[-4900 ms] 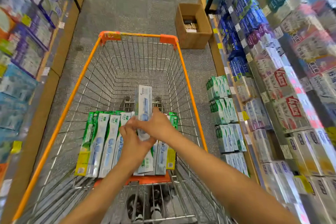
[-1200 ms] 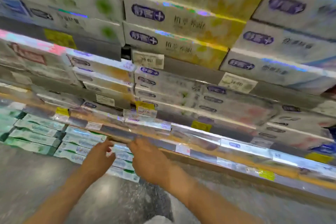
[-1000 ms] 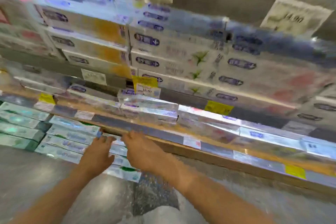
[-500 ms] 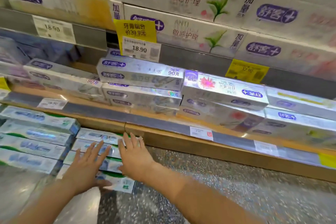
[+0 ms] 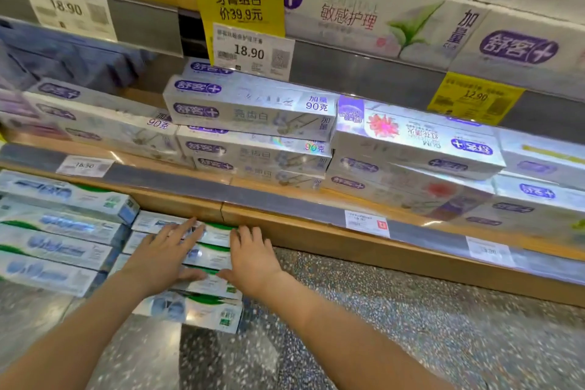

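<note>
Fingers [image 5: 189, 232] spread flat, left hand [image 5: 163, 260] and right hand [image 5: 253, 260] rest on toothpaste boxes [image 5: 207, 258]; shelf edge [image 5: 285, 226] beyond, open floor [image 5: 411, 310] right.

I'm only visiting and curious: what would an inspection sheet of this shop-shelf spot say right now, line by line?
Surface: speckled grey stone floor, below a wooden shelf edge.
Job's things: stack of white-and-green toothpaste cartons, lying flat at the lowest level.
Clutter: second stack of like cartons to the left; silvery cartons with purple logos on the shelf above.
Grippers: left hand rests flat on the stack, fingers straight; right hand touches its right end, fingers straight.
Cables: nothing seen.
Surroundings: yellow price sign, white 18.90 label, large white leaf-printed cartons higher up.
</note>
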### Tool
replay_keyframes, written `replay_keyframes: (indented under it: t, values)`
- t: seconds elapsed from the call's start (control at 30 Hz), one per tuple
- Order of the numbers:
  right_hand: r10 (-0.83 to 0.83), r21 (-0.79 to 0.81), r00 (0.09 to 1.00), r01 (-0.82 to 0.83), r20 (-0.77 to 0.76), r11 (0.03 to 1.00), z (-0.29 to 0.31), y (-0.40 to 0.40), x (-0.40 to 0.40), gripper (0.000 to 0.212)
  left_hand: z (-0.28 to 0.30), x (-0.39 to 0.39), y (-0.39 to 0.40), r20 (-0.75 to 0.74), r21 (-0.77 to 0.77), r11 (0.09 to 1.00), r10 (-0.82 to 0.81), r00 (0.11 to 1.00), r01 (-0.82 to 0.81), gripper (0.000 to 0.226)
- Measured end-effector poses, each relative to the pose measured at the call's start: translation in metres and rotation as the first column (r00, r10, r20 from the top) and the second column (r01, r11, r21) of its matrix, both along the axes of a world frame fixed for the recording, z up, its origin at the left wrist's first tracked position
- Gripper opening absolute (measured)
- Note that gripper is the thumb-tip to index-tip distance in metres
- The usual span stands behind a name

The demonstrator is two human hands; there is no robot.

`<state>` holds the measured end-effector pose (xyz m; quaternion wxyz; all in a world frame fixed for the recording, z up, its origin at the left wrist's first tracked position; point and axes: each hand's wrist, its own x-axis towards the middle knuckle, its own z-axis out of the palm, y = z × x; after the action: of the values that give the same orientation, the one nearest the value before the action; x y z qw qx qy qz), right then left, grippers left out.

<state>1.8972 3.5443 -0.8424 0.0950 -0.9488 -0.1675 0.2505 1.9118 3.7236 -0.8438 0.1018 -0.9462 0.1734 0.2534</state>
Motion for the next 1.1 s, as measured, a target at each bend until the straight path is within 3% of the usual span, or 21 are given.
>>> replay_keyframes:
  t: [0.13,0.27,0.37,0.4,0.47,0.57,0.63,0.73,0.97,1.1]
  values:
    - [-0.015,0.017,0.997,0.014,0.071,1.0,-0.001,0.002,0.006,0.071,0.005,0.021,0.001,0.094,0.028,0.99,-0.142,0.985,0.14,0.077]
    - [0.015,-0.028,0.998,-0.013,0.064,1.0,0.003,0.008,0.007,0.078,0.014,0.033,-0.001,0.108,0.075,0.941,-0.336,0.936,0.33,0.063]
    - [0.057,-0.084,0.989,-0.046,0.136,0.995,0.008,0.011,0.005,0.072,0.019,0.024,0.011,0.194,-0.131,0.923,-0.334,0.922,0.362,0.062]
    - [0.104,-0.08,0.975,-0.09,0.194,0.993,0.01,0.011,0.002,0.064,0.016,0.015,0.018,0.243,-0.209,0.903,-0.323,0.915,0.374,0.064]
    - [0.213,0.003,0.947,-0.22,0.242,0.976,0.013,0.013,-0.01,0.049,0.006,-0.006,0.03,0.256,-0.168,0.89,-0.376,0.89,0.424,0.08]
    - [0.329,0.02,0.935,-0.335,0.135,0.942,0.008,0.019,-0.034,0.064,-0.017,-0.029,0.043,0.16,-0.034,0.898,-0.429,0.889,0.439,0.112]
    - [0.342,-0.061,0.934,-0.337,0.105,0.939,0.001,0.023,-0.045,0.08,-0.028,-0.033,0.045,0.126,-0.008,0.917,-0.395,0.91,0.399,0.122]
    - [0.309,-0.148,0.943,-0.291,0.122,0.945,-0.006,0.028,-0.054,0.09,-0.031,-0.038,0.042,0.218,-0.087,0.933,-0.323,0.921,0.348,0.11]
    - [0.157,-0.179,0.986,-0.143,0.065,0.973,-0.001,0.026,-0.062,0.068,-0.031,-0.047,0.031,0.336,-0.115,0.911,-0.34,0.878,0.397,0.084]
    - [0.111,-0.086,0.994,-0.109,0.023,0.99,0.051,0.009,-0.055,0.071,0.002,-0.06,0.024,0.376,-0.31,0.907,-0.16,0.913,0.286,0.068]
